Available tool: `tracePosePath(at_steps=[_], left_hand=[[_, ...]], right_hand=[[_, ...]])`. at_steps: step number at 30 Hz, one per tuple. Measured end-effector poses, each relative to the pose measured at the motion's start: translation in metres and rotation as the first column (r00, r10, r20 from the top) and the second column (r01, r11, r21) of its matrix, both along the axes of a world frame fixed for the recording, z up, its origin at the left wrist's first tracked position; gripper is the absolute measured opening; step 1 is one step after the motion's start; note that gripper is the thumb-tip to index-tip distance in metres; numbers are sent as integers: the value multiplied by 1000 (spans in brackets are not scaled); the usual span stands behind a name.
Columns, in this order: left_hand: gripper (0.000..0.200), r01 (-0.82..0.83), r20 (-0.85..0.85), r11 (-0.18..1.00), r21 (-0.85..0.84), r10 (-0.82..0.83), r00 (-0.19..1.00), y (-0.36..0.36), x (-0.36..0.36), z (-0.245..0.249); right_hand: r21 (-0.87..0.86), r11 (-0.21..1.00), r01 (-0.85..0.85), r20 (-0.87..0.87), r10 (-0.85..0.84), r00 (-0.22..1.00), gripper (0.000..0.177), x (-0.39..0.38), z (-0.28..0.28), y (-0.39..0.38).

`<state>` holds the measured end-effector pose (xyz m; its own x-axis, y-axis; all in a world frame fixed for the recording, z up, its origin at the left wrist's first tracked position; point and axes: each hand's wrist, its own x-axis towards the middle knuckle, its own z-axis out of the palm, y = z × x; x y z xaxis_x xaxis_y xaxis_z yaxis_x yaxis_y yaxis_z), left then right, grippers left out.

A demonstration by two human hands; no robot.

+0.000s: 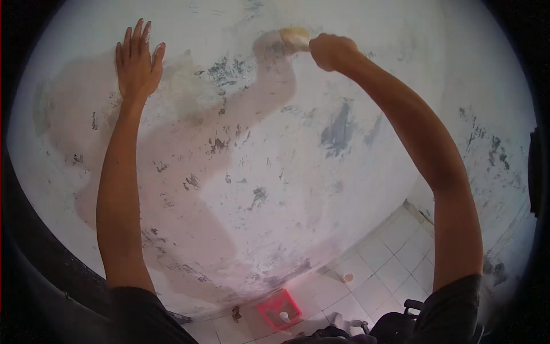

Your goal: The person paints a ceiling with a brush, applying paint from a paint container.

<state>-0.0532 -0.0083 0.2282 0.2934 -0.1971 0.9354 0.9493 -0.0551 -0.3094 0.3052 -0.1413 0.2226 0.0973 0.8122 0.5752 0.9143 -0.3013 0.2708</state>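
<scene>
My left hand (137, 66) lies flat against the upper left of the wall (269, 172), fingers spread, with whitish smears on some fingers. At the top, my right hand (332, 51) is closed around the handle of a wide brush (294, 39). Its pale yellow bristles touch the wall, or are very close to it, beside a dark, damp-looking patch. The handle is mostly hidden inside my fist. Grey scuffs and bare spots mark the white surface, and a pinkish, wet-looking area (189, 155) spreads across its left and middle.
Below the wall is a white tiled floor (375, 269). A red plastic basin (279, 309) with a white object (285, 316) in it stands by the wall's foot. A small round object (348, 277) lies on the tiles. Another wall (487, 149) meets this one at the right.
</scene>
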Motion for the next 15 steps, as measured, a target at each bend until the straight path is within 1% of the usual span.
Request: tracePosePath(at_steps=[1, 2, 4, 5, 7, 8, 9, 11, 12, 14, 15], left_hand=[[53, 12, 1, 1000, -4, -12, 1000, 0, 0, 0], [53, 23, -5, 1000, 7, -23, 1000, 0, -1, -1], [54, 42, -17, 999, 20, -42, 999, 0, -1, 0], [54, 22, -5, 1000, 1, -22, 1000, 0, -1, 0], [54, 5, 9, 1000, -16, -5, 1000, -1, -2, 0], [54, 9, 6, 1000, -11, -9, 1000, -1, -2, -1], [55, 12, 3, 1000, -5, -12, 1000, -2, -2, -1], [54, -8, 11, 1000, -3, 8, 1000, -3, -1, -1], [54, -33, 17, 999, -3, 33, 999, -4, -1, -1], [54, -22, 14, 1000, 0, 22, 1000, -6, 0, 0], [54, -13, 10, 1000, -2, 14, 1000, -6, -1, -1]], right_hand=[[-63, 998, 30, 20, -28, 999, 26, -1, -9, -4], [-68, 997, 41, 20, -40, 999, 26, -2, -17, -8], [-240, 966, 95, 66, -81, 995, 31, -3, -27, -15], [-240, 966, 102, 64, -89, 994, 31, -4, -25, -20], [-429, 888, 165, 97, -136, 986, 35, -8, -17, -30], [-418, 893, 166, 136, -119, 983, 39, -9, -17, -33], [-415, 894, 170, 137, -123, 983, 39, -10, -15, -32], [-319, 937, 139, 71, -123, 990, 38, -11, -10, -26], [-317, 938, 142, 74, -125, 989, 38, -10, -4, -21], [-152, 985, 83, 7, -83, 997, 38, -11, 12, -14], [-152, 985, 82, 9, -81, 997, 38, -12, 18, -11]])
